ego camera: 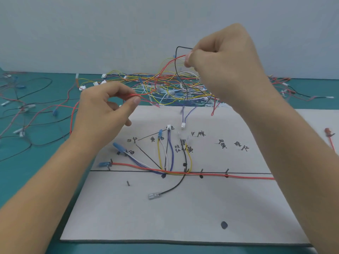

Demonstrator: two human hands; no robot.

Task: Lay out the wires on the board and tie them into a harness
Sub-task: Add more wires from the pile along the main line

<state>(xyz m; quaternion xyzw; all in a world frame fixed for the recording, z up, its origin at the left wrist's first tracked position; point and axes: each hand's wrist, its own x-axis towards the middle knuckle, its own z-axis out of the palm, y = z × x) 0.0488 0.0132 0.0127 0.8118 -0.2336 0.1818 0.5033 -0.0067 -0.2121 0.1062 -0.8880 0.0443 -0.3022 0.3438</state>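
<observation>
Both hands pinch one red wire (161, 69) above board (238, 208): left hand (102, 110) low at centre-left, right hand (220, 65) higher, upper right. Wire slants up rightward; labelled pegs directly below.

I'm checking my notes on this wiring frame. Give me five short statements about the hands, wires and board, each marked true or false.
1. Both hands pinch a thin red wire above the tangled pile of loose wires. True.
2. The right hand is lower than the left hand. False: the right hand is raised higher.
3. A long red wire already lies along the black line on the grey board. True.
4. The black wire with a metal spade terminal lies off the board on the teal mat. False: it lies on the board.
5. The board is blank. False: it bears handwritten labels and pegs.
</observation>
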